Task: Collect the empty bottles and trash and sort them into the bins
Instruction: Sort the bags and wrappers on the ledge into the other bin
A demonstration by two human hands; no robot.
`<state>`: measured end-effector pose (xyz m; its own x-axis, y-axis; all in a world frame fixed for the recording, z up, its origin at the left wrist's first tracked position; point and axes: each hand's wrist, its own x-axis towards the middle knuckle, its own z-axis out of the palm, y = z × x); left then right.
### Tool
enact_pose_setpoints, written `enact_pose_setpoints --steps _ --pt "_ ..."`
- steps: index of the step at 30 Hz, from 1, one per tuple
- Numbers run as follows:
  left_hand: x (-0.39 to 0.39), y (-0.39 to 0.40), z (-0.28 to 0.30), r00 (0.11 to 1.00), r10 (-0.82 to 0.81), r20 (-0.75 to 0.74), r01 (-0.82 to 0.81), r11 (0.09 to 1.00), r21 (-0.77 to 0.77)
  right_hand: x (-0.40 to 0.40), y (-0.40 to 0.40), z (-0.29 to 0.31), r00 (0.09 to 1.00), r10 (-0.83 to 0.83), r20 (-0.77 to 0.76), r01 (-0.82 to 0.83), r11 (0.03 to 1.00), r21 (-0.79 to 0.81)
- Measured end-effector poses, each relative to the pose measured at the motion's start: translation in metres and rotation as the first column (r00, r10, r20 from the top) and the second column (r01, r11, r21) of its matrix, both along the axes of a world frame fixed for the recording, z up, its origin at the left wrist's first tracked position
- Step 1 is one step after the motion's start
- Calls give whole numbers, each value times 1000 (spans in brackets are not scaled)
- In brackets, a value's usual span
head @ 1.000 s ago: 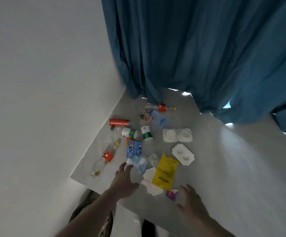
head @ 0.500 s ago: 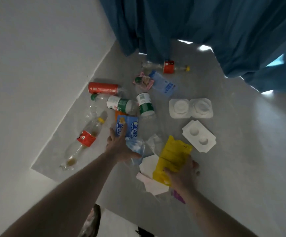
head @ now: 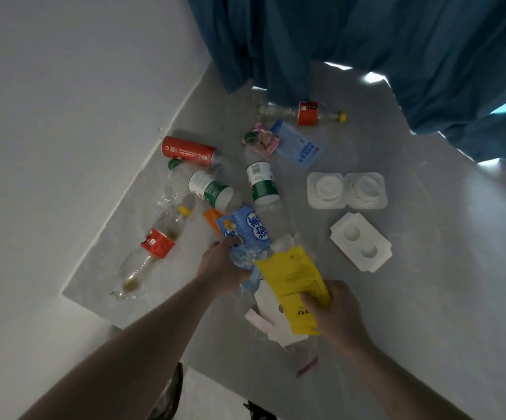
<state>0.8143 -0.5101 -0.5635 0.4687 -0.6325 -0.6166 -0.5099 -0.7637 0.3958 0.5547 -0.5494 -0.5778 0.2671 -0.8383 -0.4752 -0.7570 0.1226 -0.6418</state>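
Two bare arms reach down over the grey floor (head: 427, 298); the right hand (head: 338, 316) pinches the near end of a yellow packet (head: 294, 277), thumb on top, fingers curled beneath; the left hand (head: 220, 265) curls round crumpled clear-blue plastic (head: 245, 257), its fingertips hidden under a blue snack bag (head: 244, 227); left of that hand lies a red-labelled bottle (head: 155, 247); beyond it, two green-labelled bottles (head: 212, 190) and a red can (head: 189, 150); beyond the right hand sit two white moulded trays (head: 347, 189); white paper (head: 268, 307) lies partly covered under the packet; small print is unreadable.
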Motion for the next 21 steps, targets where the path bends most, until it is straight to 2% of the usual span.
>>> enact_pose_setpoints --steps 2,6,8,11,17,19,21 --pt "-3 1 1 1000 7 -1 -7 1000 -22 8 4 -6 994 103 -27 -104 993 -47" --pt "-7 9 0 999 21 33 -21 1000 -7 40 9 -5 990 85 -108 -87 996 -10" --pt "-7 11 -1 992 16 122 -16 1000 -3 51 6 -9 979 99 -180 -102 995 -8" --pt "-3 3 3 956 -120 268 130 991 -21 53 0 -16 945 115 -306 -133 990 -39" --pt "1 -29 10 860 -425 282 385 904 188 24 -15 -17 902 104 -419 -143 988 -63" --pt "3 -38 6 854 -459 246 402 881 249 8 -21 -15 921 58 -385 -88 994 -59" --pt "6 -44 0 868 -451 207 386 876 289 -6 -28 -6 962 -18 -272 3 999 -55"
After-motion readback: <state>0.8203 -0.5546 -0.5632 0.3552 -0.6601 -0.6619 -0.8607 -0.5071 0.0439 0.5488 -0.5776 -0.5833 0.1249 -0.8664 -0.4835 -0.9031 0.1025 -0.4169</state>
